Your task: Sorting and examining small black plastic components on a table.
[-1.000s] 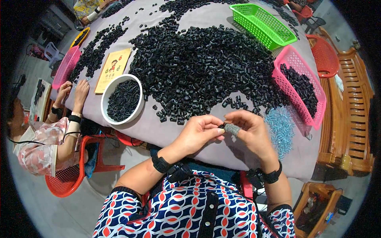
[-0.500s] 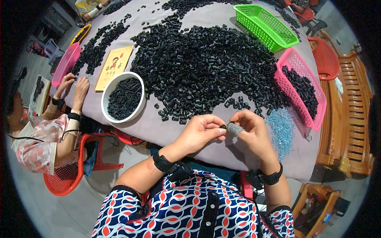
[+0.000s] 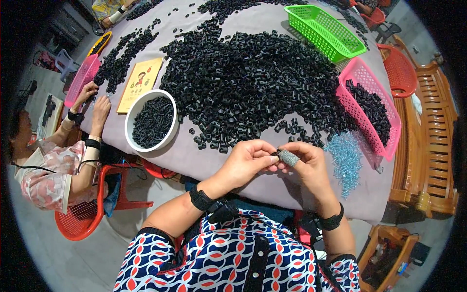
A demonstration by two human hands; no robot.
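Note:
Near the table's front edge, my left hand (image 3: 248, 163) pinches a small black plastic piece (image 3: 276, 154) between thumb and fingers. My right hand (image 3: 311, 165) meets it there, its fingers closed on the same piece; a grey woven sleeve (image 3: 289, 158) covers one of its digits. The fingers hide most of the piece. Beyond both hands spreads a large heap of black plastic clips (image 3: 253, 82). Right of my right hand lies a pile of small clear-blue pins or screws (image 3: 344, 163). A white bowl (image 3: 130, 134) full of thin black parts stands left of my left hand.
A pink basket (image 3: 395, 127) with black parts stands at the right, a green basket (image 3: 357, 52) behind it. A yellow booklet (image 3: 131, 95) lies beyond the bowl. At the left, a co-worker's hands (image 3: 99, 109) work beside another pink basket (image 3: 80, 80). A wooden bench (image 3: 430, 141) flanks the table.
My right hand has turned slightly, and its sleeved digit now presses closer to the black piece. My left hand stays nearly in place. The co-worker's hands at the left have shifted.

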